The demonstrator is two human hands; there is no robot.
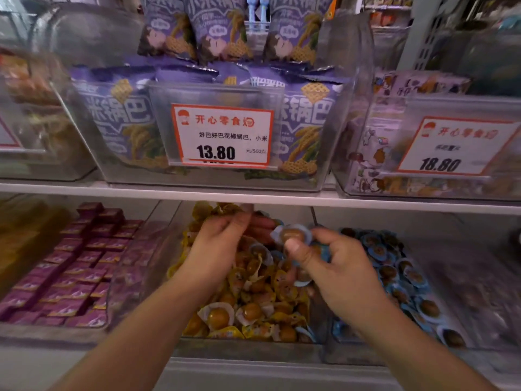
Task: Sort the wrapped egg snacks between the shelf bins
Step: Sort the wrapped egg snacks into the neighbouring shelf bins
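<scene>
left hand (222, 238): reached into the back of the middle bin, fingers curled into the yellow packs; whether it gripped one could not be told (fingertips hidden and blurred).
right hand (335, 266): fingers closed on a blue-wrapped egg snack (293, 235), held raised over the divide between the middle bin and the right bin; more blue wrappers seemed bunched in the palm.
middle bin (242, 348): clear plastic, lower shelf, filled mostly with yellow-wrapped egg snacks (253, 292); a few blue-edged packs lay among them, one near the centre and one at the front right corner.
right bin (338, 354): clear plastic, just beside the middle bin, holding blue-wrapped egg snacks (408, 277) in a loose layer; no yellow packs could be made out in it.
left bin (56, 331): purple wrapped squares (79, 266), untouched by either hand.
upper shelf: purple rice-crust bags (127, 119) in a clear bin with a price tag (221, 135) reading 13.80; a second price tag (451, 148) reading 18.80 on the bin to the right.
progress: judged to be partway; the two colours were largely apart, and one stray was in hand.
remaining: the held pack was not yet dropped in the right bin, and the strays in the yellow pile were still to be picked out.
</scene>
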